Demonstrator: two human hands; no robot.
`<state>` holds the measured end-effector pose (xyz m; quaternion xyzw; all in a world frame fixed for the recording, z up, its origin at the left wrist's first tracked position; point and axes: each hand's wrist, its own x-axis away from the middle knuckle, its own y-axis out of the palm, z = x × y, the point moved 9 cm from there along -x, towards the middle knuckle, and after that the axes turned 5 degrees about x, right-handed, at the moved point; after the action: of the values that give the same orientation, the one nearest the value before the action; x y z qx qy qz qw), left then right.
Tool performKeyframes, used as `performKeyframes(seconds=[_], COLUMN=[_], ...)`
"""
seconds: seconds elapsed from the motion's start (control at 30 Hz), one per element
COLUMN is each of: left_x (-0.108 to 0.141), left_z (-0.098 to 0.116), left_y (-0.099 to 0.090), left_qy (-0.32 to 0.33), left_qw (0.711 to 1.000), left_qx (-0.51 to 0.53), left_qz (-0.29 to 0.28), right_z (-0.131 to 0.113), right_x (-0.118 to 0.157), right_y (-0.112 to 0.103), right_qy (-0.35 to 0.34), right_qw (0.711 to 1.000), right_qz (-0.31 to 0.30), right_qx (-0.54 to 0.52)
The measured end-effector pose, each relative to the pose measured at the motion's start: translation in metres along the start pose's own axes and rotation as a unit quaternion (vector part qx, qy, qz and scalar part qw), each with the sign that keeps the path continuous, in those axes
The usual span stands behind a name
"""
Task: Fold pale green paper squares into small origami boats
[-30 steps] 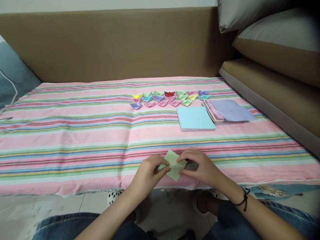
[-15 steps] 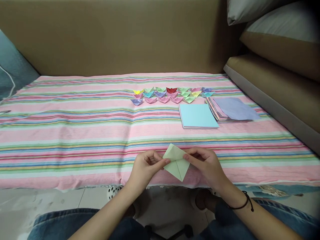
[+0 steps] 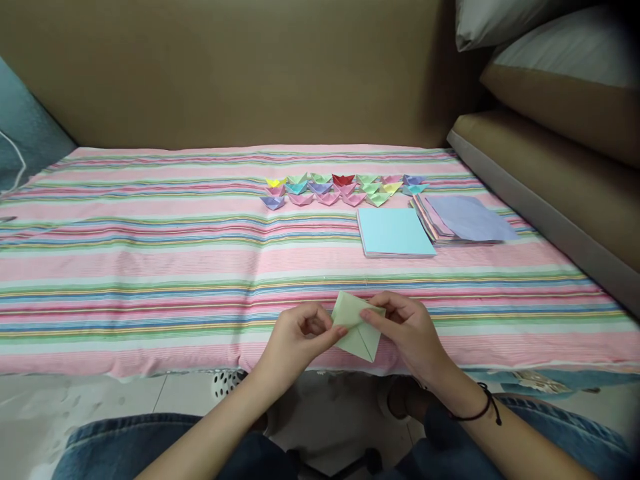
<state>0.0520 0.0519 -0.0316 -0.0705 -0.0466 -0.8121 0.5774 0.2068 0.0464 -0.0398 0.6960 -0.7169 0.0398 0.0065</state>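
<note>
A pale green folded paper [image 3: 361, 339], squarish with a crease down its lower half, is held between both hands over the near edge of the striped cloth. My left hand [image 3: 305, 337] pinches its left side, thumb on top and fingers curled behind. On the other side, my right hand [image 3: 403, 327] grips the upper right part, its thumb lying across the face of the paper. The fingers behind the sheet are partly hidden.
Several small folded paper boats [image 3: 327, 190] stand in rows farther back. A light blue stack of square paper [image 3: 397, 232] lies in front of them, beside a fanned pile topped with purple paper [image 3: 473, 217]. Cushions [image 3: 550, 180] are piled at the right.
The green paper has turned slightly and shifted a little to the right. My right thumb has slid inward across it, and my left hand has moved slightly right.
</note>
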Motion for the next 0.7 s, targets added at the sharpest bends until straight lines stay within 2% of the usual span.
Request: performKeyframes(seconds=[0.1,0.23,0.33,0.5,0.6,0.7], left_x=[-0.001,-0.003,-0.004,-0.003,-0.005,-0.006], left_z=[0.002,0.002,0.002,0.003,0.002,0.002], left_y=[0.001,-0.006,-0.006,-0.005,-0.003,-0.001], left_qy=[0.009,0.008,0.005,0.017,0.019,0.018], left_qw=[0.999,0.995,0.994,0.993,0.989,0.989], left_qx=[0.042,0.083,0.089,0.094,0.133,0.139], left_qz=[0.002,0.051,0.066,0.071,0.067,0.057], right_z=[-0.002,-0.003,-0.004,-0.002,-0.001,-0.002], right_x=[0.0,0.002,0.003,0.004,0.004,0.003], right_y=[0.004,0.009,0.008,0.008,0.011,0.011], right_qy=[-0.014,-0.027,-0.037,-0.004,0.022,0.022], right_qw=[1.0,0.999,0.999,1.0,0.998,0.997], right_qz=[-0.005,-0.004,0.007,0.013,0.004,0.002], right_qx=[0.022,0.04,0.035,-0.021,-0.056,-0.071])
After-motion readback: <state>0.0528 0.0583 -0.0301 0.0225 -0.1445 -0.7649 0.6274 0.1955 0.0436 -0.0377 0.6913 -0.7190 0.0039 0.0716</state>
